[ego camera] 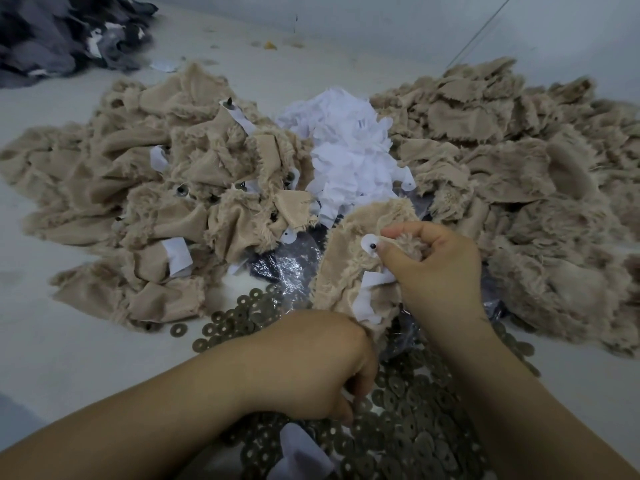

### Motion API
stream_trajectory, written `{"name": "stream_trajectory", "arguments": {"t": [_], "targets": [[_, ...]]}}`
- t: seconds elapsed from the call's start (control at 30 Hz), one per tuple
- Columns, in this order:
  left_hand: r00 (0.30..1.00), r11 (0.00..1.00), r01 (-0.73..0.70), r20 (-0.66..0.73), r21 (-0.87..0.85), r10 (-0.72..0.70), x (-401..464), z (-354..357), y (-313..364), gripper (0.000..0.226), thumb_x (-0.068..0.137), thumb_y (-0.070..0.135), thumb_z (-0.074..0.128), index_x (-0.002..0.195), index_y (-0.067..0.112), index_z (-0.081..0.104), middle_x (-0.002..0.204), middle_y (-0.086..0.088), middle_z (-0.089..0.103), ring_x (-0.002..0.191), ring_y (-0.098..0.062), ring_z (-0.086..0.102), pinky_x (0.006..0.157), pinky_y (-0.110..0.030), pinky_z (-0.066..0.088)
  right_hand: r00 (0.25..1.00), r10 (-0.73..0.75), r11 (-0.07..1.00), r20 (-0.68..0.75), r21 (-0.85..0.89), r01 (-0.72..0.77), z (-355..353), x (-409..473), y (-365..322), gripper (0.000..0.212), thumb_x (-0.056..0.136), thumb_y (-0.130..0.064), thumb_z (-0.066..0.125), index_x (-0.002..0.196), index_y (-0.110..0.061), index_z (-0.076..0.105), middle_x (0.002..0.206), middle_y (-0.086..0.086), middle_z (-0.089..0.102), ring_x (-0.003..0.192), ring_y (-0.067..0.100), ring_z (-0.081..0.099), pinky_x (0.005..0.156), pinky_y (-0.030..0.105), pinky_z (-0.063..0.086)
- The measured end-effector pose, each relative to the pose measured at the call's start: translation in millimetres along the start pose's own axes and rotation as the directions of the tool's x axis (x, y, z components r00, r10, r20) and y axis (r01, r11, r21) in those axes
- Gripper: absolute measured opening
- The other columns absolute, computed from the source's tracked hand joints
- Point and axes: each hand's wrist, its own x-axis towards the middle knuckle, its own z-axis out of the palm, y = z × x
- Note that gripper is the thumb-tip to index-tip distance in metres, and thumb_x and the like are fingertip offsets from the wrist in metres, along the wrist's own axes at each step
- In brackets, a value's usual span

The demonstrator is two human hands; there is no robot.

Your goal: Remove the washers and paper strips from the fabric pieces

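Head view, sole camera. Item in work: one tan fabric piece (341, 271), furry, held up between the hands over a crinkled plastic sheet (287, 265). Right hand (436, 268): thumb and forefinger curled and pinched at a small white paper disc with a dark stud (370, 244) on the piece; a paper strip (372, 296) hangs from the fabric just below. Left hand (332, 368): fingers curled downward at the lower edge of the piece, above the washers; whether it grips the fabric, a washer or nothing cannot be told. Loose washers (398, 410): a dark heap at near centre, spilling to the left. Removed paper (349, 150): white heap at middle. Left heap of fabric (156, 188): strips and studs still showing, judged unprocessed. Right heap of fabric (519, 174): no paper visible, judged done. Dark grey fabric (62, 36): far left corner. Handling note, as judgement: steady the piece close to the stud, pull the washer and paper straight off the shank rather than tearing the paper, then drop each onto its own heap.
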Motion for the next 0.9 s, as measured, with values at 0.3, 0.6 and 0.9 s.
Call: {"name": "stream_trajectory", "arguments": {"t": [0.3, 0.6, 0.9], "targets": [[0.995, 0.990, -0.017, -0.097, -0.138, 0.003, -11, -4, 3, 0.007, 0.080, 0.023, 0.075, 0.076, 0.021, 0.070, 0.061, 0.014, 0.055, 0.059, -0.002, 0.053, 0.058, -0.021, 0.047, 0.998, -0.058, 0.997, -0.010, -0.057, 0.057, 4, -10, -9, 0.014, 0.080, -0.018, 0.080, 0.076, -0.029, 0.073, 0.053, 0.002, 0.063, 0.045, 0.027, 0.051, 0.039, 0.035, 0.047], [0.415, 0.985, 0.092, -0.893, -0.147, -0.173, 16, -17, -15, 0.004, 0.080, 0.007, 0.079, 0.083, 0.010, 0.079, 0.074, 0.000, 0.072, 0.068, -0.012, 0.065, 0.067, -0.031, 0.054, 0.994, -0.097, 0.993, 0.051, -0.066, 0.100, 5, -19, -19, 0.010, 0.078, -0.019, 0.080, 0.076, -0.028, 0.074, 0.059, -0.006, 0.070, 0.039, 0.008, 0.053, 0.039, 0.027, 0.048], [0.412, 0.995, 0.024, -0.906, -0.100, -0.101, 20, -2, -23, 0.012, 0.082, -0.001, 0.074, 0.092, 0.004, 0.078, 0.085, -0.004, 0.074, 0.080, -0.009, 0.066, 0.080, -0.011, 0.049, 0.997, -0.050, 0.999, 0.064, 0.002, 0.050, 5, -17, -18, 0.013, 0.079, -0.013, 0.080, 0.076, -0.024, 0.074, 0.037, -0.017, 0.050, 0.029, 0.002, 0.037, 0.034, 0.010, 0.026]]}}
